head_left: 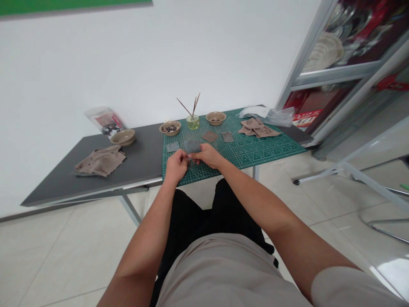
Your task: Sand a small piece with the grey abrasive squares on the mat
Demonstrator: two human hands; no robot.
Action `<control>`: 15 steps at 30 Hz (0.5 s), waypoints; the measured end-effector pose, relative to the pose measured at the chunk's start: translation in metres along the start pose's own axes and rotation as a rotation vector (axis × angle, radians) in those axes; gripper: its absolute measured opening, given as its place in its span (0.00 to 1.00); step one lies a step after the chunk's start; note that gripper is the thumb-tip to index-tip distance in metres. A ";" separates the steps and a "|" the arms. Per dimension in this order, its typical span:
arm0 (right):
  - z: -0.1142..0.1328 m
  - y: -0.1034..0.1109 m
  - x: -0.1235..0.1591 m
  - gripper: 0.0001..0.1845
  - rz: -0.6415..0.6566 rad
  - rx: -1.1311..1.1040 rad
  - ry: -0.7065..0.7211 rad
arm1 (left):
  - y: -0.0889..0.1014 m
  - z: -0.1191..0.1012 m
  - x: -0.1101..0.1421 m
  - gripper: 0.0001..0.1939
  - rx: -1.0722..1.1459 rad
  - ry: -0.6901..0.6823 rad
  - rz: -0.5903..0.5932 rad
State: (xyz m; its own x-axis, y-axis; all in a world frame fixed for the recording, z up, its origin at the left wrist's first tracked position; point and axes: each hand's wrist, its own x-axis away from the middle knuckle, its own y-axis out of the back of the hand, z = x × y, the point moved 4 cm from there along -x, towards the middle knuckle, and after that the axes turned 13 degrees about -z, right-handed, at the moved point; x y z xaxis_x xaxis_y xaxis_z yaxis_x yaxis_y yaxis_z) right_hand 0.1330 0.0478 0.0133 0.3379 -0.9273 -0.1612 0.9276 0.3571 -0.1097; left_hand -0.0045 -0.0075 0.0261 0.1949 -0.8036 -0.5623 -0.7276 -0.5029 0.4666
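My left hand (176,165) and my right hand (207,155) meet over the near edge of the green cutting mat (255,147). Both are closed in a pinch on a small grey fabric piece (192,146) held between them. Another grey fabric square (173,146) lies on the mat just left of my hands. Two more small fabric squares, one brownish (210,136) and one grey (228,136), lie farther back on the mat.
On the grey table (64,179): a beige cloth (101,161) at left, a tan bowl (123,137), a bowl of dark buttons (170,127), a glass jar with sticks (193,121), another bowl (216,117), a beige cloth (257,127) and plastic bags (271,114). A metal shelf (335,72) stands at right.
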 end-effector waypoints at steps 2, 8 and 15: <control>0.003 0.000 0.002 0.23 -0.011 0.053 0.026 | 0.000 -0.003 0.000 0.09 -0.045 -0.022 0.007; 0.004 0.000 0.003 0.23 0.006 0.054 0.019 | 0.000 0.001 0.001 0.08 0.012 0.005 -0.011; 0.002 0.000 0.001 0.24 -0.004 0.002 -0.011 | 0.000 0.007 0.001 0.06 0.094 0.093 -0.005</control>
State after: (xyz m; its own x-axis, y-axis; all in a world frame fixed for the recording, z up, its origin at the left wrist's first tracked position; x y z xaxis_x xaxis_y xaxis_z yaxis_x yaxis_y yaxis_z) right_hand 0.1336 0.0461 0.0154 0.3360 -0.9298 -0.1503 0.9292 0.3533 -0.1087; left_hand -0.0086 -0.0057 0.0210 0.2554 -0.8295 -0.4966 -0.7844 -0.4781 0.3952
